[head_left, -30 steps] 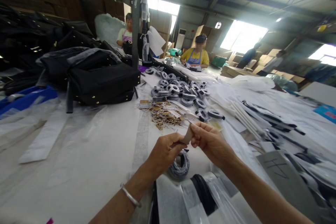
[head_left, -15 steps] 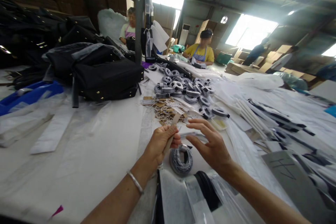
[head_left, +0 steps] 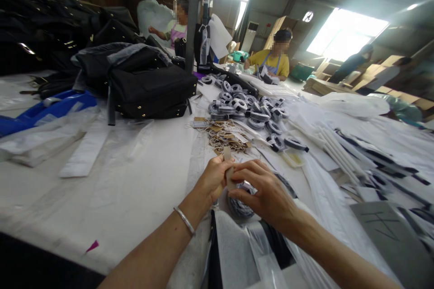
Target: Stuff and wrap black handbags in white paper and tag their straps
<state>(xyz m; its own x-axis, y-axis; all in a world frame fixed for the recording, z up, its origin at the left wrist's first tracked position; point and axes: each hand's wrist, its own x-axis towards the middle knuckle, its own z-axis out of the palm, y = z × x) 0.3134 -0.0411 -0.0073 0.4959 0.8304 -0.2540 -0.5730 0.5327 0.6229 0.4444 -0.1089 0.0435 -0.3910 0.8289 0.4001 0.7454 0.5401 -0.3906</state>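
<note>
My left hand [head_left: 213,176], a bracelet on its wrist, is closed round a narrow tan hang tag [head_left: 227,153] that sticks up past the thumb. My right hand [head_left: 261,183] meets it from the right, with curled fingertips and thumb at the tag's lower edge. Under the right fingers lies a coiled grey strap [head_left: 241,207], partly hidden. Just below both hands is a black bag [head_left: 271,239] covered with white sheet and clear plastic. Past my fingers, a heap of tan tags with white strings [head_left: 224,135] lies on the table.
Behind the tags is a pile of wrapped coils [head_left: 237,104]. A large black bag [head_left: 152,90] stands at the left, beside a post [head_left: 192,22]. Plastic sleeves and white rolls [head_left: 342,153] cover the right side. Two people [head_left: 274,61] work across the table.
My right hand has come in from the right and closed its fingers at the tag. My left hand keeps its hold. The whole view has shifted somewhat.
</note>
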